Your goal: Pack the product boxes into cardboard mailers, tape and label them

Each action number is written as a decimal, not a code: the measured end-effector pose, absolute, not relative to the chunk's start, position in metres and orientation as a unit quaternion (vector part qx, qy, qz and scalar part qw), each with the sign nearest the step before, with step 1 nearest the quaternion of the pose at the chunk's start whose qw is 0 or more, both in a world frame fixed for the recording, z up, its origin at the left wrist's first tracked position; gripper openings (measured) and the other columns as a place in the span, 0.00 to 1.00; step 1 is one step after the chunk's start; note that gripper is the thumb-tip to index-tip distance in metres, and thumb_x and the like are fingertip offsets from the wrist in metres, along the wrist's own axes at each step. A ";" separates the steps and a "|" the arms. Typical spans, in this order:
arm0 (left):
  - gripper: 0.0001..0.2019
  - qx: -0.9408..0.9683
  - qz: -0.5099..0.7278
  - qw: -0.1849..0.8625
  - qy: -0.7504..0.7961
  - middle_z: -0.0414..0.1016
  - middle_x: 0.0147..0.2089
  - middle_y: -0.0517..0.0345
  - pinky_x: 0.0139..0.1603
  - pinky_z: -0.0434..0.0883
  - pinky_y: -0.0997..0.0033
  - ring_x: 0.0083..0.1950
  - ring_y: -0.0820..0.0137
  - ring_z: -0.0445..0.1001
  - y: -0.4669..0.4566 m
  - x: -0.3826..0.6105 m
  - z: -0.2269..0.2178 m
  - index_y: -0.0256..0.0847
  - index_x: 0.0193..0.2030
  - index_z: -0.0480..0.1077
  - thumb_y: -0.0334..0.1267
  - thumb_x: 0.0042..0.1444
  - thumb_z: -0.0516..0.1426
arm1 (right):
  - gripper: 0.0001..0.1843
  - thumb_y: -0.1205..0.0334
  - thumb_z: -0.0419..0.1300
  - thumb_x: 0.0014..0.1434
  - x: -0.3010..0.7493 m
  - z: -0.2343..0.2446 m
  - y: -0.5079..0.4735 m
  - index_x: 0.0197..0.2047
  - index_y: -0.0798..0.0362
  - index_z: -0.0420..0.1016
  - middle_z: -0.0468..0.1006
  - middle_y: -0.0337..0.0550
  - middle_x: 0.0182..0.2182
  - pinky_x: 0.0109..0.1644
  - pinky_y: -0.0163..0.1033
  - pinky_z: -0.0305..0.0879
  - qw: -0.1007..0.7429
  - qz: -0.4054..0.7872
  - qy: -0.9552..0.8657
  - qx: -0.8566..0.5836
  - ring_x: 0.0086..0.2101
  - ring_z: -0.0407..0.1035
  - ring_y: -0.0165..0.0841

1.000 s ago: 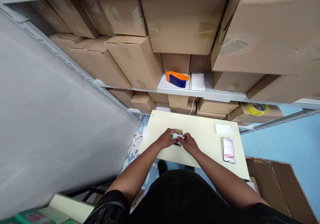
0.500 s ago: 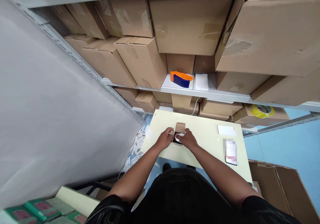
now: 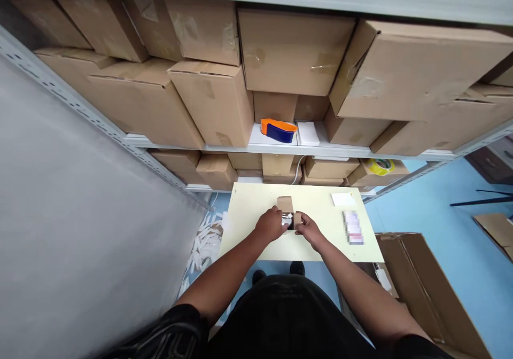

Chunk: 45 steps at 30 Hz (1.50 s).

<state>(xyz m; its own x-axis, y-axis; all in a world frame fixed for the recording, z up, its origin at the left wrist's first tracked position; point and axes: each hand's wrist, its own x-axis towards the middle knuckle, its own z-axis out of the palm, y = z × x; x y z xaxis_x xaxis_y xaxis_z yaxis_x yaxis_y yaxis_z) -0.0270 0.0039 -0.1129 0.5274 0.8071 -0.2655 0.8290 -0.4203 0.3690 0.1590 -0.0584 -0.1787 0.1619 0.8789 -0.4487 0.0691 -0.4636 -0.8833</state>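
Note:
A small brown cardboard box (image 3: 286, 205) with its lid flap raised sits on the pale yellow table (image 3: 248, 204). My left hand (image 3: 271, 224) is curled round the box's left side. My right hand (image 3: 308, 228) grips its right side. Between my fingers a small shiny white item (image 3: 287, 220) shows inside the box; what it is cannot be made out.
A phone (image 3: 353, 227) and a white card (image 3: 343, 199) lie on the table's right part. Shelves of cardboard boxes (image 3: 208, 97) rise behind, with an orange-and-blue tape dispenser (image 3: 278, 130) and a yellow tape roll (image 3: 379, 165). An open carton (image 3: 425, 284) stands on the blue floor at the right; white scraps (image 3: 202, 241) litter the left.
The box's lid flap has come up from closed to raised. Both hands stay on the box. The view has shifted, so the table sits a little left.

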 end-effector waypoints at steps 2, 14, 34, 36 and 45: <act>0.24 0.839 -0.073 0.215 0.495 0.72 0.54 0.40 0.50 0.73 0.58 0.52 0.53 0.75 0.009 -0.013 -0.106 0.35 0.55 0.74 0.47 0.55 0.63 | 0.40 0.67 0.61 0.41 0.158 -0.187 -0.062 0.61 0.45 0.71 0.77 0.42 0.54 0.40 0.39 0.72 0.391 0.544 -0.381 -0.638 0.39 0.72 0.34; 0.24 0.832 -0.139 0.187 0.504 0.73 0.51 0.35 0.45 0.71 0.58 0.50 0.48 0.76 0.022 0.014 -0.087 0.33 0.49 0.76 0.44 0.46 0.67 | 0.43 0.68 0.70 0.41 0.151 -0.206 -0.049 0.62 0.48 0.70 0.70 0.46 0.53 0.49 0.46 0.71 0.349 0.438 -0.523 -0.642 0.39 0.69 0.35; 0.25 0.550 0.466 0.571 0.393 0.77 0.56 0.48 0.56 0.69 0.63 0.58 0.59 0.74 0.045 -0.070 0.008 0.40 0.55 0.71 0.41 0.48 0.65 | 0.41 0.53 0.68 0.51 0.182 -0.154 -0.083 0.68 0.46 0.65 0.68 0.51 0.66 0.65 0.55 0.63 0.359 0.432 -0.507 -0.654 0.61 0.67 0.48; 0.26 0.501 0.484 0.611 0.375 0.77 0.59 0.47 0.56 0.70 0.61 0.58 0.57 0.74 0.041 -0.068 0.006 0.40 0.56 0.72 0.43 0.50 0.64 | 0.29 0.47 0.65 0.58 0.185 -0.127 -0.093 0.60 0.45 0.73 0.73 0.50 0.61 0.64 0.55 0.63 0.415 0.451 -0.462 -0.641 0.60 0.68 0.48; 0.30 0.397 0.494 0.731 0.253 0.80 0.52 0.45 0.52 0.74 0.53 0.50 0.52 0.81 0.008 -0.036 0.024 0.39 0.62 0.66 0.50 0.55 0.60 | 0.31 0.40 0.66 0.58 0.115 -0.026 -0.109 0.58 0.49 0.71 0.81 0.51 0.46 0.38 0.45 0.72 0.500 0.735 -0.311 -0.337 0.38 0.78 0.43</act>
<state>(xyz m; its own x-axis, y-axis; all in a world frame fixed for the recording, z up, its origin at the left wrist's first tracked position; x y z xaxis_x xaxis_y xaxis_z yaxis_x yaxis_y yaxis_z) -0.0362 0.0085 0.0236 0.3845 0.9228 0.0226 -0.5208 0.1967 0.8307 0.1152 -0.1088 -0.0264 -0.2741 0.9439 -0.1842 -0.5253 -0.3074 -0.7935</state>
